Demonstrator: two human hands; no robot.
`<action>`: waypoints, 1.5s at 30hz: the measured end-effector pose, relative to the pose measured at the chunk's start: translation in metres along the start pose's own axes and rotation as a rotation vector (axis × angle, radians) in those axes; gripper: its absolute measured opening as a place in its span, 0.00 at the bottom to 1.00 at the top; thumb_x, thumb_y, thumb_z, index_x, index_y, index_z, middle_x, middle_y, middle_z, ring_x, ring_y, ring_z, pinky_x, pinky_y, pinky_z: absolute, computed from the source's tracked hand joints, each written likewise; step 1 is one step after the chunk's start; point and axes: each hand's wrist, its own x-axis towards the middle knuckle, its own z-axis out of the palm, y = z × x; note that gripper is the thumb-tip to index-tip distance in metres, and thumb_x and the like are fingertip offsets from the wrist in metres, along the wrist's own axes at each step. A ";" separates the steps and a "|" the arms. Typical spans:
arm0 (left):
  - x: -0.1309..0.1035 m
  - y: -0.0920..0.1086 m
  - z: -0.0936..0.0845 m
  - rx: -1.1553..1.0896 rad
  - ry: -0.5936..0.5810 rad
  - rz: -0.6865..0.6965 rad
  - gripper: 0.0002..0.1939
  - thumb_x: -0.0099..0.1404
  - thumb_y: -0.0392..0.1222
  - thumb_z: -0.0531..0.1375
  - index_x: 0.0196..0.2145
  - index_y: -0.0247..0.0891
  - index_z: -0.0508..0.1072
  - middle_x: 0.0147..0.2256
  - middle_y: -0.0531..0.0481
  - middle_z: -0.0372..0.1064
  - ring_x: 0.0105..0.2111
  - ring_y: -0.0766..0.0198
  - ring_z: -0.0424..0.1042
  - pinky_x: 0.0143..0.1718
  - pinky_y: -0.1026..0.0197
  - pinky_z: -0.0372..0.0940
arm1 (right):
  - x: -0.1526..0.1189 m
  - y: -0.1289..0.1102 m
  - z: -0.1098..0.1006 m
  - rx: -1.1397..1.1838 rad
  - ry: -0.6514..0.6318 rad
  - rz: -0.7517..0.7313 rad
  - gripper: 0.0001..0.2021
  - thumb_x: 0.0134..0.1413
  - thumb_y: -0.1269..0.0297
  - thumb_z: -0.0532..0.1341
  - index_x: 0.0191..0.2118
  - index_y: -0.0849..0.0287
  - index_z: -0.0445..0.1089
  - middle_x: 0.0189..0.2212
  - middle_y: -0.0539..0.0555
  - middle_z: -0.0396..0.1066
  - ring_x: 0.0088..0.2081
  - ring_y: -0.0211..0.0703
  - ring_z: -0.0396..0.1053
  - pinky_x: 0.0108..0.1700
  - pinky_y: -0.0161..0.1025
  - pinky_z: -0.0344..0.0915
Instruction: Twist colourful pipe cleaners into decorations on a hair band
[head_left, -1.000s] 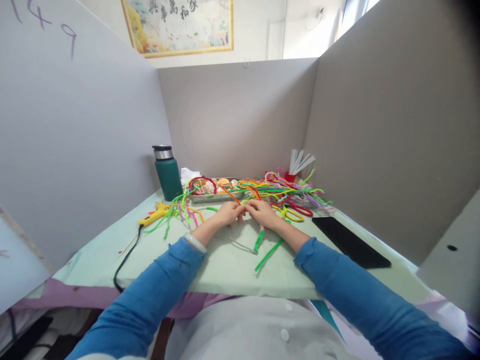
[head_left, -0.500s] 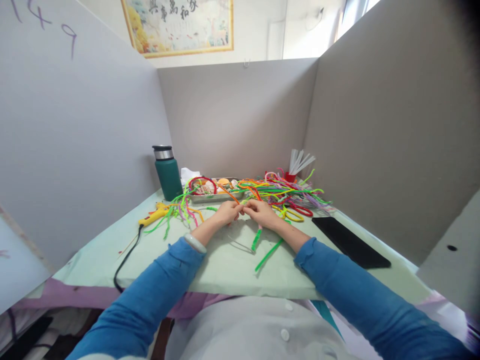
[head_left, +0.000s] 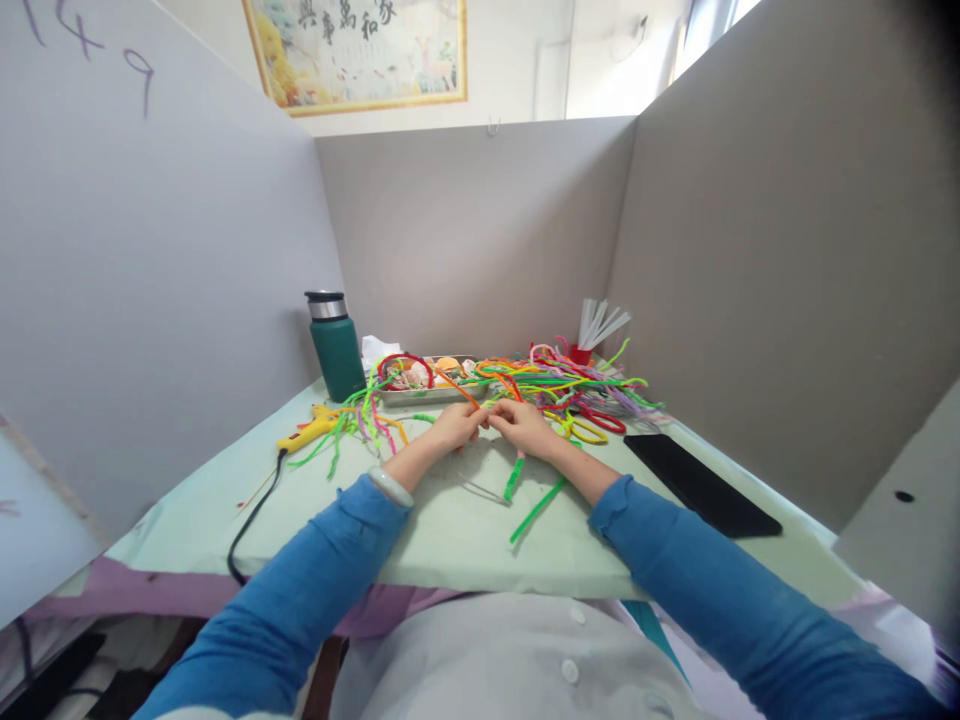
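My left hand (head_left: 455, 426) and my right hand (head_left: 517, 422) meet over the middle of the table, fingertips pinched close together. An orange pipe cleaner (head_left: 456, 386) runs up and left from my left fingertips, which are closed on it. At my right fingers another orange-red length (head_left: 513, 385) rises behind; the exact grip there is hidden. Below my right hand lies a short green fuzzy piece (head_left: 513, 480) with a pink end. A longer green pipe cleaner (head_left: 538, 512) lies beside it, near a thin bare wire (head_left: 484, 489).
A yellow glue gun (head_left: 307, 430) with a black cord lies left, near a green bottle (head_left: 337, 350). Behind my hands are a metal tray (head_left: 394, 397) of small items and a heap of coloured pipe cleaners (head_left: 570, 378). White sticks (head_left: 598, 325) and a black slab (head_left: 701, 484) are at right.
Almost nothing differs. My fingertips have shifted very slightly at the orange pipe cleaner, and both arms stay in place.
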 end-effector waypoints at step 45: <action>0.003 0.000 -0.001 0.013 0.024 0.023 0.11 0.55 0.40 0.51 0.29 0.31 0.69 0.24 0.51 0.66 0.13 0.75 0.58 0.13 0.71 0.54 | 0.001 0.004 0.002 -0.034 0.011 -0.001 0.11 0.51 0.59 0.54 0.26 0.61 0.66 0.17 0.47 0.63 0.20 0.32 0.57 0.23 0.30 0.50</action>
